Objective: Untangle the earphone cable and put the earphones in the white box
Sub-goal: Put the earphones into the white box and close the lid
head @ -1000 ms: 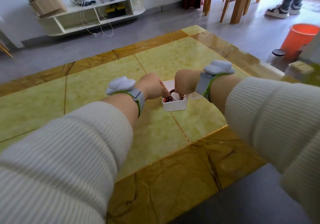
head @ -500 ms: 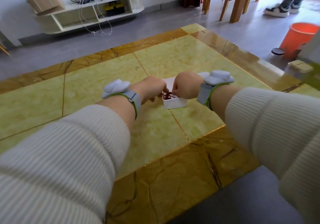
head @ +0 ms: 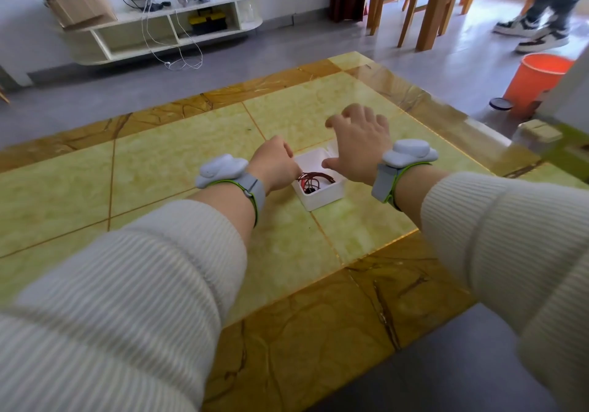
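Head view. The white box stands on the green-and-amber tiled counter, between the two forearms. Inside it lie the earphones, their dark red cable gathered in loose loops at the near half of the box, with a small dark part at the bottom.

The left hand is at the box's left rim, knuckles up; its fingers are curled downward and together, their tips hidden behind the hand at the point where the cable's left end meets the rim, so whether they pinch the cable cannot be told.

The right hand hovers over the far right corner of the box, palm down, its fingers spread apart and extended beyond the box, holding nothing; the thumb points toward the box's interior, above the cable and apart from it.

Each wrist carries a grey strapped device. Beyond the counter: a low white shelf, an orange bucket, wooden chair legs, and another person's shoes.
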Available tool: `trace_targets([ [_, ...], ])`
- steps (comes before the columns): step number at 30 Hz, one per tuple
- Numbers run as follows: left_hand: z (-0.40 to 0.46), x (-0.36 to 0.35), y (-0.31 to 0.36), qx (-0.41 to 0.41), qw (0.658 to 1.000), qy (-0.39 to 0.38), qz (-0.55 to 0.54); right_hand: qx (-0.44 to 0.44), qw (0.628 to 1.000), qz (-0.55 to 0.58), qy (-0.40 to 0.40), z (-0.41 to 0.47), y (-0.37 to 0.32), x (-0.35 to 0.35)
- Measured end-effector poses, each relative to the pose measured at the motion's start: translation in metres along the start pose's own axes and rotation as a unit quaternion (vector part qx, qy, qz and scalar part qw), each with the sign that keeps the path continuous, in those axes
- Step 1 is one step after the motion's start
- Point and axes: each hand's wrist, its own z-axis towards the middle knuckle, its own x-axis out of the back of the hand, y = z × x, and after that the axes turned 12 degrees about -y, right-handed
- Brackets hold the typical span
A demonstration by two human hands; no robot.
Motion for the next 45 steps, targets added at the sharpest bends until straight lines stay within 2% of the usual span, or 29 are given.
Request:
trace_targets([
  [3,0.002,-0.002,0.001,0.008,1.0,0.001,0.0,-0.098,0.993,0.058,-0.033,0.0,0.003,0.001],
  [6,0.0,-0.003,0.003,0.026,0.999,0.006,0.034,-0.132,0.971,0.179,-0.094,-0.001,0.002,0.008],
  [11,-0.001,-0.004,-0.01,0.071,0.994,0.034,0.078,-0.049,0.972,0.221,-0.06,-0.003,-0.003,0.008],
  [16,-0.007,-0.005,-0.024,0.12,0.99,0.042,0.064,0.046,0.959,0.278,-0.013,-0.008,-0.009,0.012],
  [19,-0.01,-0.004,-0.025,0.133,0.991,0.026,-0.004,0.081,0.953,0.291,0.026,-0.01,-0.014,0.014],
  [23,-0.019,0.003,-0.025,0.124,0.973,-0.02,-0.193,0.102,0.946,0.303,0.047,-0.01,-0.021,0.016],
  [25,-0.023,0.006,-0.029,0.13,0.966,-0.035,-0.22,0.107,0.942,0.316,0.039,-0.012,-0.026,0.019],
  [28,-0.027,0.003,-0.036,0.129,0.973,-0.04,-0.188,0.123,0.939,0.321,0.012,-0.02,-0.034,0.02],
  [33,-0.028,-0.006,-0.04,0.106,0.982,0.009,-0.153,0.144,0.941,0.303,-0.04,-0.029,-0.041,0.011],
  [36,-0.031,-0.006,-0.039,0.092,0.974,-0.006,-0.207,0.144,0.944,0.292,-0.048,-0.031,-0.038,0.007],
  [40,-0.037,0.0,-0.039,0.082,0.944,-0.051,-0.316,0.144,0.944,0.289,-0.062,-0.032,-0.035,0.006],
  [45,-0.038,0.0,-0.046,0.057,0.944,-0.081,-0.314,0.148,0.941,0.295,-0.072,-0.034,-0.033,0.007],
])
